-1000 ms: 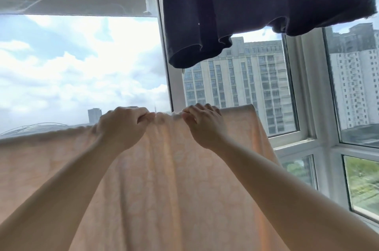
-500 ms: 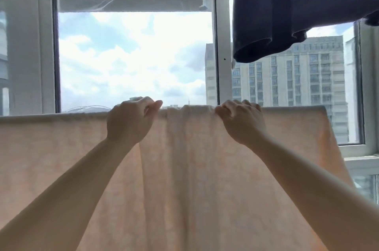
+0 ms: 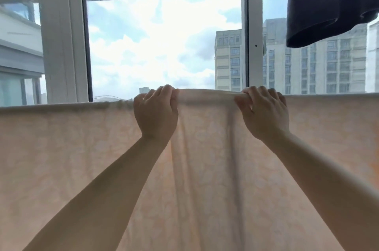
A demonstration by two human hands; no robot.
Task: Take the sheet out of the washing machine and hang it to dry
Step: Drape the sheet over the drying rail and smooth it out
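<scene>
A pale peach sheet point(image 3: 205, 168) with a faint flower pattern hangs across the whole width of the view, folded over a horizontal rail that it hides. My left hand point(image 3: 155, 114) grips its top edge left of centre. My right hand point(image 3: 264, 113) grips the same edge to the right, fingers curled over the fold. The stretch of sheet between my hands is pulled fairly taut, with a few vertical creases below it.
A dark navy garment point(image 3: 328, 2) hangs from above at the top right. Behind the sheet stand white window frames point(image 3: 254, 35), with sky and tall apartment blocks point(image 3: 307, 66) outside.
My hands have slid apart along the sheet's top edge, spreading the bunched fabric between them. The view has turned left, so the navy garment now sits further right.
</scene>
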